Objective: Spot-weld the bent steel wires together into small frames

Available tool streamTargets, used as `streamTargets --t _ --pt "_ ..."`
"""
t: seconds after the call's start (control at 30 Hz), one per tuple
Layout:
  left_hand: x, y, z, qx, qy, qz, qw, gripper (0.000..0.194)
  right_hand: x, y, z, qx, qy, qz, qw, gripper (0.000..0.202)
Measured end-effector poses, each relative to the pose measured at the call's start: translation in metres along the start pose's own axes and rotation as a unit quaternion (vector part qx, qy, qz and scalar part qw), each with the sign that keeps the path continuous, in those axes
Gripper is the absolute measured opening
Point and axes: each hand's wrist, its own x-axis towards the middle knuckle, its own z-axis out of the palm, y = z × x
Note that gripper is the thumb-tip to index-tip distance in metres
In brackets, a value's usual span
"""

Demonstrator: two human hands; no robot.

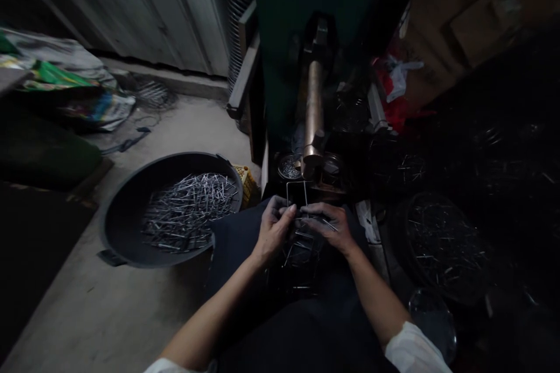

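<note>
My feed is dim throughout. Most light lies on the left, greying the concrete floor [210, 122] and metal wall [175, 11], while the right side sinks nearly to black. I see soft shadow under the dark tub [125, 215], small glints on its thin metal pieces [192, 210], blurred toward the left, and a dull sheen along the brass-coloured rod [314, 99]. Between the left hand [275, 221] and right hand [330, 226], detail turns murky; the outer edges look soft.

From your own head, one camera looks forward and steeply down along your forearms [219, 312], near enough to set your left hand [275, 226] and right hand [331, 226] just below the view's centre, the green machine [277, 29] ahead at the top, grey floor [109, 303] to the left, your dark-clothed lap [284, 332] at the bottom.
</note>
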Motion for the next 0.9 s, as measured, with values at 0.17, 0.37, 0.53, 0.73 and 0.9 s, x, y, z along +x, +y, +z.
streamTargets --t 0.17,0.37,0.53,0.73,0.9 --pt "0.002 0.001 0.001 -0.013 -0.005 0.007 1.0 0.036 0.004 -0.001 0.0 0.002 0.001 -0.015 1.0 0.021" --pt "0.009 -0.003 -0.002 -0.014 -0.011 0.009 1.0 0.036 0.007 0.002 0.001 0.001 0.015 -0.011 1.0 0.021" --pt "0.014 -0.002 0.0 -0.019 -0.013 0.012 1.0 0.036 0.009 0.001 0.001 0.002 0.018 -0.007 1.0 0.021" --pt "0.015 -0.001 -0.001 0.016 -0.04 0.034 0.999 0.034 0.009 0.002 0.0 -0.031 0.009 0.002 0.999 0.021" --pt "0.044 0.014 0.003 0.01 -0.015 0.054 0.998 0.037 0.032 0.013 -0.004 -0.034 0.091 0.036 0.995 0.027"
